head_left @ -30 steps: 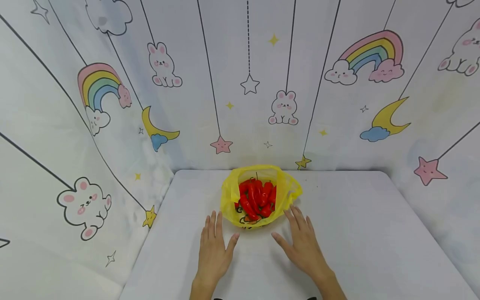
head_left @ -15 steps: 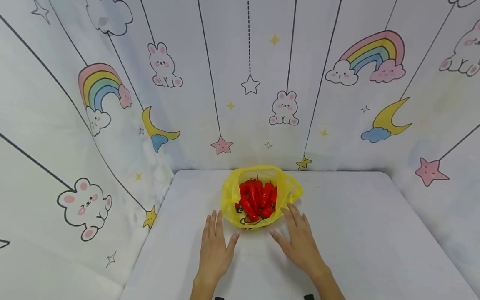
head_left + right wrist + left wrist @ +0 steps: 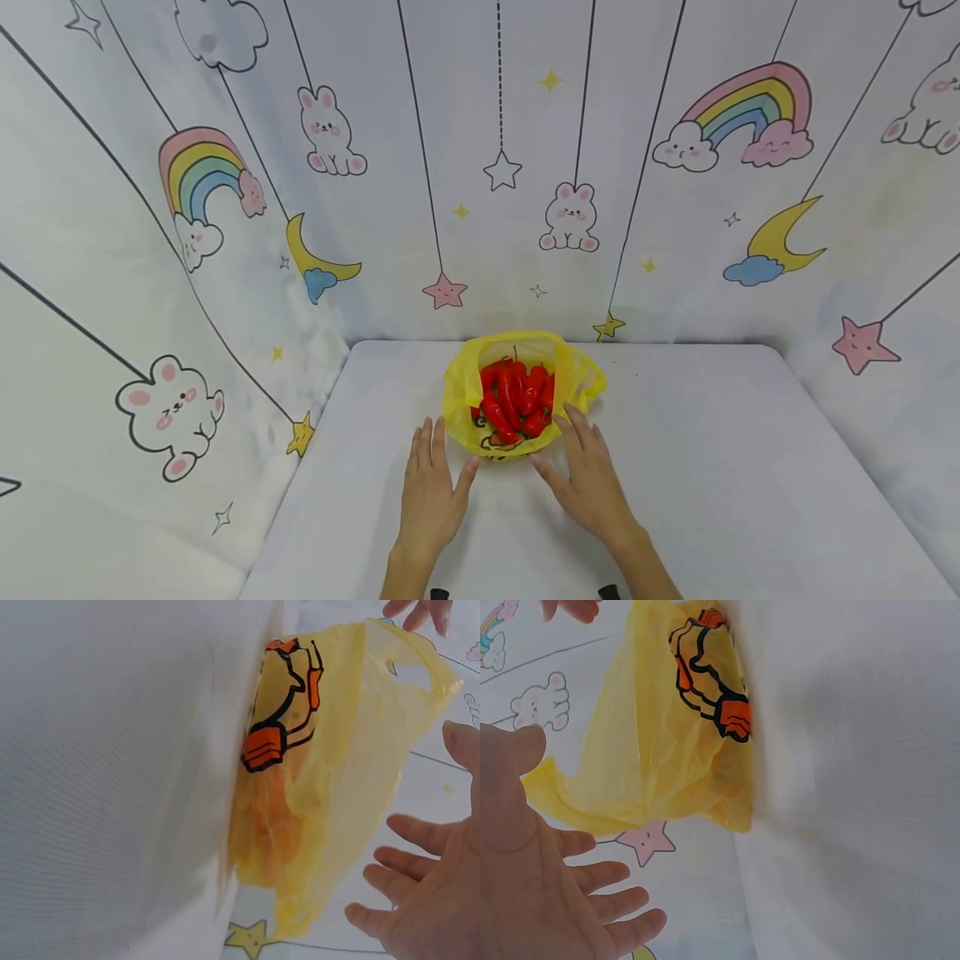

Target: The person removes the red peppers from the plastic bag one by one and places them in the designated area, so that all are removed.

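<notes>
A yellow plastic bag (image 3: 459, 400) with a black and orange print stands on the table, its mouth spread wide. Several red chili peppers (image 3: 512, 396) lie inside it. My left hand (image 3: 431, 500) is held in front of the bag's left side, fingers straight and thumb spread. On the other side, my right hand (image 3: 592, 487) has its fingers extended near the bag's right front edge. Both wrist views show the palms facing the bag (image 3: 660, 742) with nothing in them. In the right wrist view the fingers stay apart from the bag (image 3: 322, 772).
The white table (image 3: 720, 467) extends to both sides of the bag. Behind it and at the sides hangs a white cloth (image 3: 390, 208) printed with rabbits, rainbows, moons and stars. The bag stands close to the table's back edge.
My right hand has shifted left and slightly forward, closer to the bag's front. The left hand has barely moved. Bag and peppers have stayed in place.
</notes>
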`<state>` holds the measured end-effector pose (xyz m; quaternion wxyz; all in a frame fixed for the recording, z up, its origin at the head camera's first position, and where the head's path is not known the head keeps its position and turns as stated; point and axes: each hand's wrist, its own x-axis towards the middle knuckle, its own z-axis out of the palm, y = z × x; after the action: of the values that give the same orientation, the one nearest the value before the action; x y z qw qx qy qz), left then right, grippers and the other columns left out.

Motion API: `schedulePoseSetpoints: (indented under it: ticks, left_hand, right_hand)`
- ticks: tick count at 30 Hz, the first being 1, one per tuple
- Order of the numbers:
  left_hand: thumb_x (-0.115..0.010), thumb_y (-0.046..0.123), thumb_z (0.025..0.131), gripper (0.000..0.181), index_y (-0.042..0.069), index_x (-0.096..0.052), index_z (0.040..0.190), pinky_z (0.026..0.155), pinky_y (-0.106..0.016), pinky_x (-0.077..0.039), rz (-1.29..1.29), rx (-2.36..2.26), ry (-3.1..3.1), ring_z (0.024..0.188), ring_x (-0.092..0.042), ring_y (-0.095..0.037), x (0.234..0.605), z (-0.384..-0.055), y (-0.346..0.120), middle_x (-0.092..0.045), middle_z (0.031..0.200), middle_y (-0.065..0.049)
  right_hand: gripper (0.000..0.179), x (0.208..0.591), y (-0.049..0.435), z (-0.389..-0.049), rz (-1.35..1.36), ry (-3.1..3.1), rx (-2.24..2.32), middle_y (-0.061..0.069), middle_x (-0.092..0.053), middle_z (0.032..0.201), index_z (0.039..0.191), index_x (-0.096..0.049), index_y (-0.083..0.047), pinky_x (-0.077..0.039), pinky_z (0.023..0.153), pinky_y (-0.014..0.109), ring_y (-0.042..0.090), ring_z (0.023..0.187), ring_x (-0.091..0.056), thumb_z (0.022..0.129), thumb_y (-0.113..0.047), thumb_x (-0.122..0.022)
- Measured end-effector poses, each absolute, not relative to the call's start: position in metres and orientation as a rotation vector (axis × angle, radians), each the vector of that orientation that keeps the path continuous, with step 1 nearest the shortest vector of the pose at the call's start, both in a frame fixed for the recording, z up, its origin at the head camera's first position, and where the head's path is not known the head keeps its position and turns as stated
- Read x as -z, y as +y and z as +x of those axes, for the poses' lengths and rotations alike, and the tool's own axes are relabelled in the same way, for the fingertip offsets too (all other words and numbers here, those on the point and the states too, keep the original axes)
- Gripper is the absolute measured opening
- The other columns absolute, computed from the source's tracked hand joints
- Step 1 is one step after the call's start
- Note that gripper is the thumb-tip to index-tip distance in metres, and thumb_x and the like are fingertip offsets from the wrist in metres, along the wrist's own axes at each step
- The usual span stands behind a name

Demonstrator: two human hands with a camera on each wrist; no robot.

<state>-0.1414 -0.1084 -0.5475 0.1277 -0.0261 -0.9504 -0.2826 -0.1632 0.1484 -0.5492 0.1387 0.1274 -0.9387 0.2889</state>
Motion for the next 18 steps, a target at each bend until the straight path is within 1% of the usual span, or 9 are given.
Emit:
schedulePoseSetpoints:
  ticks: [3,6,13,15,18]
  left_hand:
    - [-0.054,0.060,0.103,0.090,0.006,-0.019,0.166,0.121,-0.060,-0.026,-0.077,0.823,-2.765,0.155,-0.021,-0.045,0.547,-0.142,-0.108,-0.022,0.169,-0.022]
    - [-0.054,0.059,0.103,0.089,0.005,-0.021,0.165,0.121,-0.060,-0.026,-0.079,0.833,-2.751,0.155,-0.022,-0.045,0.547,-0.144,-0.108,-0.023,0.169,-0.023]
    - [-0.053,0.060,0.103,0.088,0.003,-0.023,0.164,0.121,-0.059,-0.026,-0.075,0.858,-2.730,0.154,-0.023,-0.046,0.546,-0.148,-0.108,-0.025,0.168,-0.023]
    - [-0.054,0.059,0.103,0.089,0.003,-0.023,0.164,0.121,-0.059,-0.026,-0.070,0.860,-2.735,0.154,-0.022,-0.046,0.546,-0.149,-0.108,-0.025,0.168,-0.023]
    - [-0.056,0.058,0.103,0.089,0.003,-0.022,0.164,0.121,-0.060,-0.027,-0.063,0.859,-2.743,0.154,-0.023,-0.045,0.545,-0.152,-0.108,-0.025,0.168,-0.023]
  right_hand:
    - [0.078,0.549,0.146,-0.164,0.368,-2.697,-0.857,0.012,-0.030,0.168,0.153,-0.046,-0.008,-0.023,0.121,0.063,0.036,0.151,-0.033,0.095,-0.054,-0.071]
    - [0.076,0.550,0.144,-0.165,0.370,-2.688,-0.884,0.012,-0.031,0.167,0.153,-0.047,-0.007,-0.024,0.121,0.062,0.038,0.151,-0.033,0.096,-0.050,-0.073]
    - [0.074,0.548,0.137,-0.166,0.385,-2.680,-0.933,0.011,-0.031,0.168,0.154,-0.047,-0.007,-0.024,0.121,0.061,0.038,0.152,-0.032,0.097,-0.048,-0.072]
    - [0.072,0.549,0.135,-0.167,0.389,-2.675,-0.945,0.011,-0.032,0.167,0.153,-0.048,-0.006,-0.026,0.120,0.062,0.039,0.151,-0.032,0.097,-0.045,-0.073]
    - [0.071,0.550,0.131,-0.169,0.390,-2.680,-0.942,0.012,-0.033,0.167,0.152,-0.050,-0.007,-0.031,0.116,0.065,0.041,0.151,-0.033,0.097,-0.044,-0.073]
